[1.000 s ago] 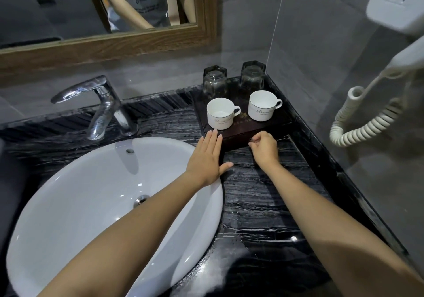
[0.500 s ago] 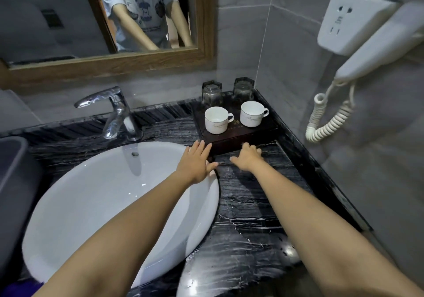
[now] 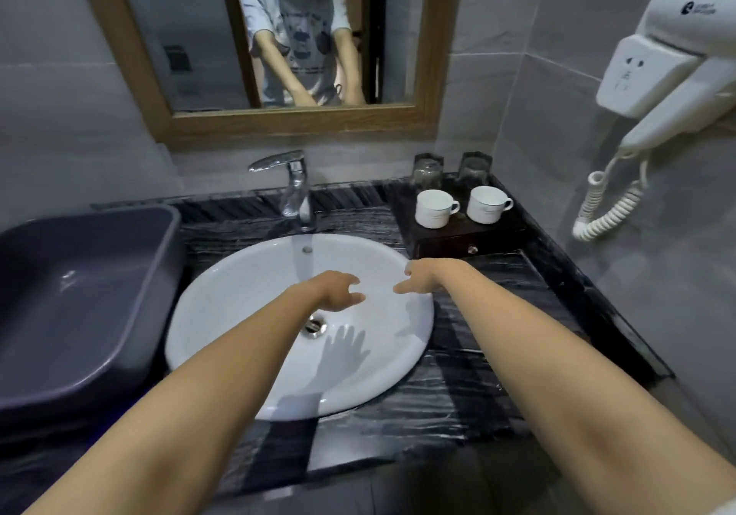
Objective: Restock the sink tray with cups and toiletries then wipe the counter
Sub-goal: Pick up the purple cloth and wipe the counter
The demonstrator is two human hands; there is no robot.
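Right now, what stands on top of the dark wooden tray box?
On the wooden tray box stand two white cups in front and two upturned glasses behind. Its front drawer is closed, so its inside is hidden.

A hotel-style bathroom: basin (image 3: pixel 247 339), mirror (image 3: pixel 302 124), wall hairdryer (image 3: pixel 677 56), guest cups on a tray (image 3: pixel 458 236).

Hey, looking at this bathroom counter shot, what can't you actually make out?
Head view only:
- Drawer contents: shut front hides them.
- Lettering on the white cups: too small.
- Glass tumblers: blurred, upright or inverted unclear.
- Grey tub: cut off by left edge.
- Left hand and right hand palms: facing down.
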